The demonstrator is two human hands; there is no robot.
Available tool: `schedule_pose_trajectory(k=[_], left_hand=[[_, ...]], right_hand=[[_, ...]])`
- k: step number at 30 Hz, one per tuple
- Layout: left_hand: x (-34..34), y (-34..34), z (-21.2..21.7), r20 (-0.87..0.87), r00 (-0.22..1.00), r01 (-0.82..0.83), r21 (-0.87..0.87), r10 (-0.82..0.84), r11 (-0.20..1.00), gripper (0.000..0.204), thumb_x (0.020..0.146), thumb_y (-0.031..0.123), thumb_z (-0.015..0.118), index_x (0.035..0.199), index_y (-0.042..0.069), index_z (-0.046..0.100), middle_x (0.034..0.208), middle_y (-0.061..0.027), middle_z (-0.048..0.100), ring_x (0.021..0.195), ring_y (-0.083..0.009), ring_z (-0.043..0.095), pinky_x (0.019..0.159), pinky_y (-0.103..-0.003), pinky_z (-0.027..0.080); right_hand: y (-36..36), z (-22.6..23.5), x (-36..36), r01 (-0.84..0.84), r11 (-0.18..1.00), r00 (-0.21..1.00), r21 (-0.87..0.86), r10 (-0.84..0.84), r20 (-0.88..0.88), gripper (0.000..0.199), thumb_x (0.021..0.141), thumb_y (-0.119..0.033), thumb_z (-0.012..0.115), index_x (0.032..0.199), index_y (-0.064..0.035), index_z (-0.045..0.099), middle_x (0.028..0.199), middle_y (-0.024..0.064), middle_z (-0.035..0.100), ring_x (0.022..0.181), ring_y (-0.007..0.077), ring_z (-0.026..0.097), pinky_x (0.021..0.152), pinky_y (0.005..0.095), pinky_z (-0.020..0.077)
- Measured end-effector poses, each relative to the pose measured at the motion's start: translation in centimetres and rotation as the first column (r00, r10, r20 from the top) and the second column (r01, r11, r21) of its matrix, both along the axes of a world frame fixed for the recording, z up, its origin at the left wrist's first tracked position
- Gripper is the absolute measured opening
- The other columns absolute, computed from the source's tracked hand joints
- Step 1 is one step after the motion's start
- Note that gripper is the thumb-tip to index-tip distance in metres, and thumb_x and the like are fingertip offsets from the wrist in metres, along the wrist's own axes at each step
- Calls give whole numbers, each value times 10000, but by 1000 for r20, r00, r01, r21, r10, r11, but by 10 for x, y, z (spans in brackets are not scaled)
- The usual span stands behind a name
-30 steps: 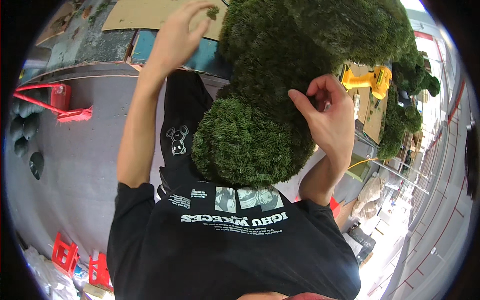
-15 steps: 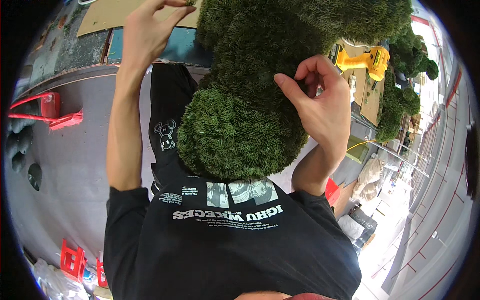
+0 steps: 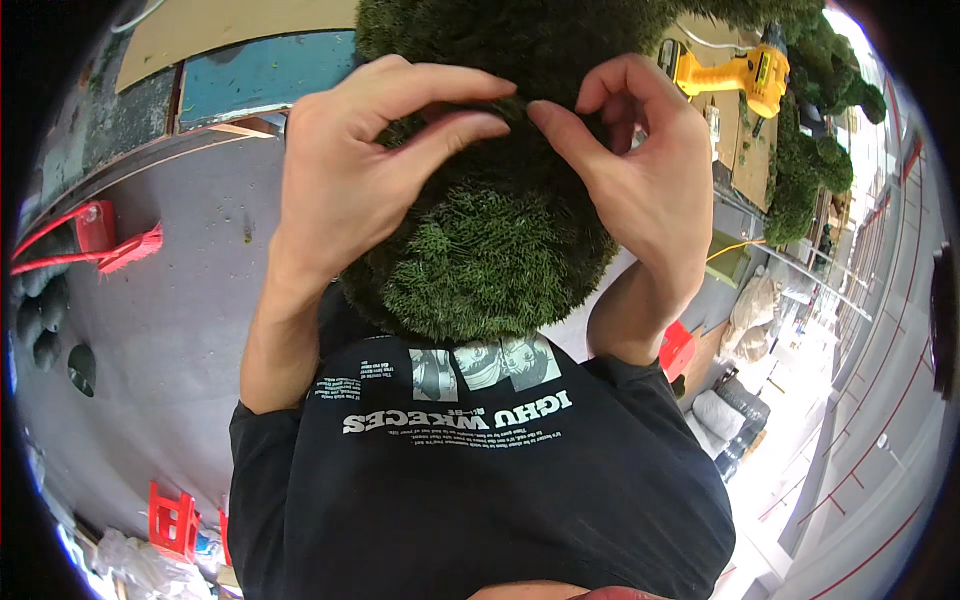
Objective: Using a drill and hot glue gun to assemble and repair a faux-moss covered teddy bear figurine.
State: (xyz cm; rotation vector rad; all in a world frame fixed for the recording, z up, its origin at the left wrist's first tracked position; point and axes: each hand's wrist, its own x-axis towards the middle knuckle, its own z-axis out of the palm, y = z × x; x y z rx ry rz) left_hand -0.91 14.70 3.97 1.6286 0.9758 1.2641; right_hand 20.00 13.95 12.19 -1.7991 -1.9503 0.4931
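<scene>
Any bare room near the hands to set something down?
Blue panel, between the dark slab and the green foliage: mostly bare, a few specks. Grey floor between the red broom and the left forearm: open too. Crowded: over the foliage, where left hand and right hand nearly meet, and to their right, around the yellow drill.

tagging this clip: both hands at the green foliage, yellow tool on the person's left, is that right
Wrong side: the head view shows the yellow tool on the person's right. The left hand and right hand are indeed at the green foliage.
</scene>
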Motion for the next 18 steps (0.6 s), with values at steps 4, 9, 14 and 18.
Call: schedule_pose_trajectory(k=[4,9,14,18], left_hand=[[-1,0,-2,3,1000,-14,-60,14,998,244,886,96,863,1129,80,838,970,-55,805,842,-120,727,773,-259,557],[-3,4,-8,-2,1000,-3,-24,3,1000,264,893,65,847,1155,57,819,1023,-56,811,871,-120,732,810,-264,563],[-2,11,-16,55,998,33,-31,-31,999,172,850,-20,844,1017,-19,802,1022,-109,777,938,-179,720,818,-305,555],[3,15,-16,63,997,33,99,-40,995,192,773,-83,877,942,-29,805,898,-93,748,845,-167,709,719,-277,537]], right_hand=[[-1,-2,0,25,1000,1000,-17,-25,5,296,827,-182,923,878,-46,665,742,-69,556,680,43,463,603,234,370],[1,5,-8,43,998,999,-50,-44,-25,300,812,-178,934,888,-47,675,757,-73,565,695,42,467,618,232,371],[-4,10,-21,39,999,999,10,-39,18,264,825,-81,874,869,-22,621,750,-3,533,646,83,451,582,271,375],[-5,7,-24,85,996,996,-7,-86,-40,274,821,-72,873,837,-30,603,703,-29,501,623,63,423,560,259,343]])
